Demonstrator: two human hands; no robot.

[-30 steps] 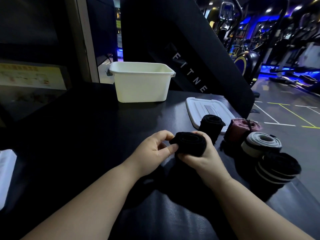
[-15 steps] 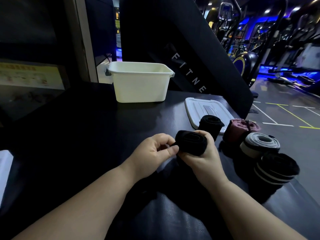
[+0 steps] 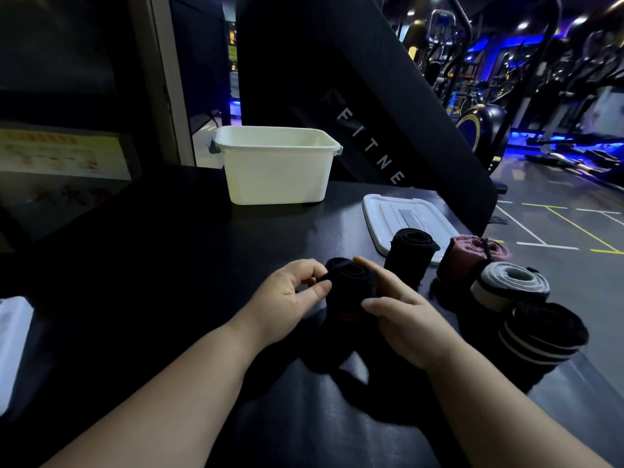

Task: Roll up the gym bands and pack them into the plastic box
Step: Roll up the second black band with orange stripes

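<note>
Both hands hold a partly rolled black gym band (image 3: 351, 292) just above the dark table. My left hand (image 3: 290, 298) pinches its left end with thumb and fingers. My right hand (image 3: 401, 312) grips the roll from the right, thumb in front. The band's loose tail (image 3: 337, 369) trails on the table toward me. Finished rolls stand to the right: a black one (image 3: 410, 255), a pink one (image 3: 472, 256), a grey one (image 3: 510, 285) and a black striped one (image 3: 540, 336). The white plastic box (image 3: 277, 167) stands open at the far middle of the table.
The box's white lid (image 3: 398, 217) lies flat behind the rolls. A white object (image 3: 11, 342) sits at the table's left edge. A black slanted panel (image 3: 388, 113) rises behind the table. Gym machines stand on the floor to the right.
The roll has turned from lying sideways to more upright in my hands. My right thumb has come round to its front, and both hands have shifted slightly left.
</note>
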